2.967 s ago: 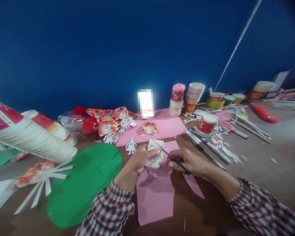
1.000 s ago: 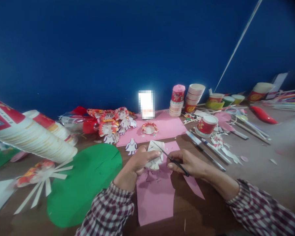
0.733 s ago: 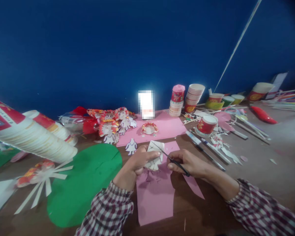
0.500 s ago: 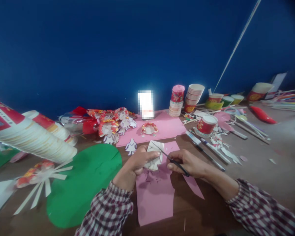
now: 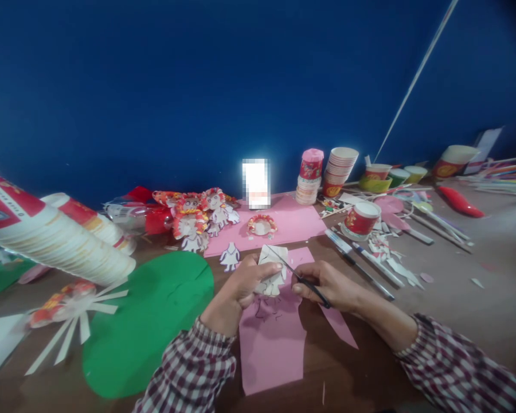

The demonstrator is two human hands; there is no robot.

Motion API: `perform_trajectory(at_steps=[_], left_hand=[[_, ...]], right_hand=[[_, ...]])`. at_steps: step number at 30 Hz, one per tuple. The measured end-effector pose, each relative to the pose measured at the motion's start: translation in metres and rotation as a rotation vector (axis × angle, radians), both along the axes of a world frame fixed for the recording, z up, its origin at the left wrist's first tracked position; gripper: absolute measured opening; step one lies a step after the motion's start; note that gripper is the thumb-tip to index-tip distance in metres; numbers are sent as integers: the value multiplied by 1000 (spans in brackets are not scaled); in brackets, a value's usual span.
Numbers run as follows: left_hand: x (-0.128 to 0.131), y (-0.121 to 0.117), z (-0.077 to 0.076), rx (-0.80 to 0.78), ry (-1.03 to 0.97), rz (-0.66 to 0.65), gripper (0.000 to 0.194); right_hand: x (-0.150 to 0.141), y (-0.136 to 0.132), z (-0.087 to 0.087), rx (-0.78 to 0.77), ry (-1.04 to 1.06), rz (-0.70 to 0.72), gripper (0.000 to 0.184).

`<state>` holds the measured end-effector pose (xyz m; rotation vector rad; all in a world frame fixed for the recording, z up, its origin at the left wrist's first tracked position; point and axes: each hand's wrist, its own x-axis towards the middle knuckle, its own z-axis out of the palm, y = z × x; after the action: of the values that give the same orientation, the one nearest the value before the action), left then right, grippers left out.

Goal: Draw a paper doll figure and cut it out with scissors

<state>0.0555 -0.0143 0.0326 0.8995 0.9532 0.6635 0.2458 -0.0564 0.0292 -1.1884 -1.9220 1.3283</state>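
My left hand [image 5: 248, 282] pinches a small white paper piece [image 5: 272, 285] with dark drawn lines, thumb lying across its front. Black scissors [image 5: 307, 284] are gripped in my right hand [image 5: 324, 284], their blades reaching up and left over the paper's upper part. Whether the blades are fully closed I cannot make out. Beneath both hands lies a pink sheet [image 5: 275, 355] with dark pen marks. A cut-out paper dress figure [image 5: 230, 257] rests just beyond my left hand.
Left of my arm lies a green paper shape [image 5: 141, 338], with leaning stacked paper cups [image 5: 77, 246] behind it. Several paper dolls [image 5: 191, 221] and a braided ring [image 5: 262, 225] are at the back. Markers [image 5: 376, 264], paper scraps [image 5: 380, 246] and a red cup [image 5: 362, 218] sit on the right.
The paper piece in my left hand has shifted and tilted very slightly, with the scissors still over it. Otherwise the scene looks almost the same.
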Motion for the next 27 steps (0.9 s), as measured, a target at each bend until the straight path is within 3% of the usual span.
perform_trajectory(at_steps=[6,15,27], left_hand=[[2,-1,1,-15,-13,32,24],[4,-2,1,8,-3,-6,19],[6,-5,-2,15,-7,-27,21]], right_hand=[[0,0,-2,-26,38,-11,36],[3,-3,-7,-306,250,54,38],[2,0,-11,-222,222,63,40]])
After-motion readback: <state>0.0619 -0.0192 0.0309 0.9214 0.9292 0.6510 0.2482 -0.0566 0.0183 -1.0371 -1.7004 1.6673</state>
